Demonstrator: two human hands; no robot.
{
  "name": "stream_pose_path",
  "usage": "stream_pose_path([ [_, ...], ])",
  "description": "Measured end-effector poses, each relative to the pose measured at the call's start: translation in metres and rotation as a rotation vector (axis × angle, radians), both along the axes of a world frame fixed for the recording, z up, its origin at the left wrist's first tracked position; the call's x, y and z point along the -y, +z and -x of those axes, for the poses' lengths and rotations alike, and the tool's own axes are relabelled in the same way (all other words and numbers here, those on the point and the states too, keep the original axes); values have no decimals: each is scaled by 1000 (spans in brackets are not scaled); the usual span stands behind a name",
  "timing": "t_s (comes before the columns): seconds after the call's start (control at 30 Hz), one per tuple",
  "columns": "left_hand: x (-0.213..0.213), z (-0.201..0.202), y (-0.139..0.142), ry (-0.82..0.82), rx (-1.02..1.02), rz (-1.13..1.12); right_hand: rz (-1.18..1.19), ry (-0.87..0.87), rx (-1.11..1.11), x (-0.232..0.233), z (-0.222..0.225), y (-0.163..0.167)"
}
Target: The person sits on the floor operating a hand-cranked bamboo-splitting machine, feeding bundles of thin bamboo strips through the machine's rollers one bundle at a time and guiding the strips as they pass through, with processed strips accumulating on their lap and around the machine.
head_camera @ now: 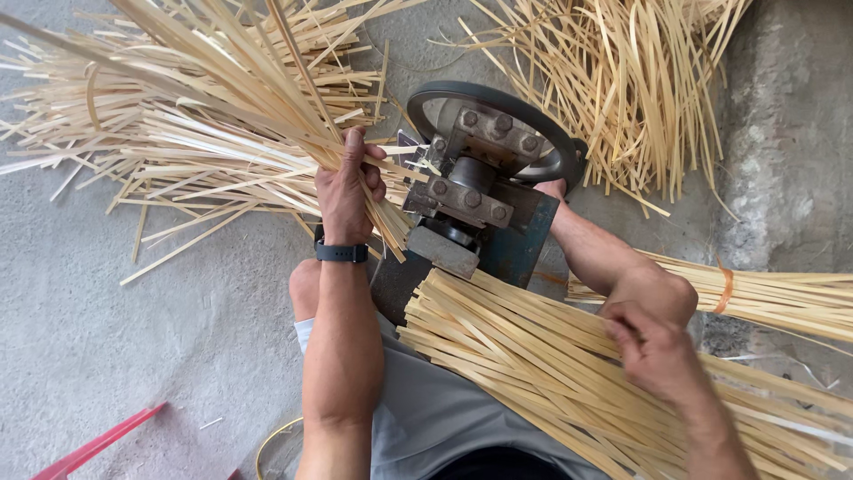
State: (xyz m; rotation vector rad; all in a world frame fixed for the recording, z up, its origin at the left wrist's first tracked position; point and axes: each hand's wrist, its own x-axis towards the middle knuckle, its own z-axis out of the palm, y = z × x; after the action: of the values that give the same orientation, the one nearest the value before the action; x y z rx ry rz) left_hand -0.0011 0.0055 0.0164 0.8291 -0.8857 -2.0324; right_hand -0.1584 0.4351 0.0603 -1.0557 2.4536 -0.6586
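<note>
My left hand (346, 187) is closed around a thick bunch of pale bamboo strips (213, 107) that fans out to the upper left, just left of a small metal machine (471, 200). The machine has bolted blocks and a black hand wheel (542, 120). My right hand (653, 347) lies on a second bundle of bamboo strips (515, 356) that crosses my lap. Its fingers are curled onto the top strips. This bundle's near end butts against the machine's lower side. A dark band sits on my left wrist.
Loose strips lie piled on the concrete floor at top right (622, 80). A tied bundle with an orange band (773, 298) lies at the right. My knee and lower leg (613, 258) rest beside the machine. A red bar (98, 444) lies at bottom left.
</note>
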Motion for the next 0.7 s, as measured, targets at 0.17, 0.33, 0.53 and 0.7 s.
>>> stream_pose_path([
  [0.17, 6, 1, -11, 98, -29, 41, 79, -187, -166, -5, 38, 29],
  [0.33, 10, -3, -13, 138, -114, -55, 118, -4, -441, 46, 38, 28],
  [0.53, 7, -8, -8, 81, 7, -38, 287, 244, -632, 100, -3, 21],
  [0.7, 2, -4, -4, 69, 15, -9, -25, 186, -143, 85, -21, 14],
])
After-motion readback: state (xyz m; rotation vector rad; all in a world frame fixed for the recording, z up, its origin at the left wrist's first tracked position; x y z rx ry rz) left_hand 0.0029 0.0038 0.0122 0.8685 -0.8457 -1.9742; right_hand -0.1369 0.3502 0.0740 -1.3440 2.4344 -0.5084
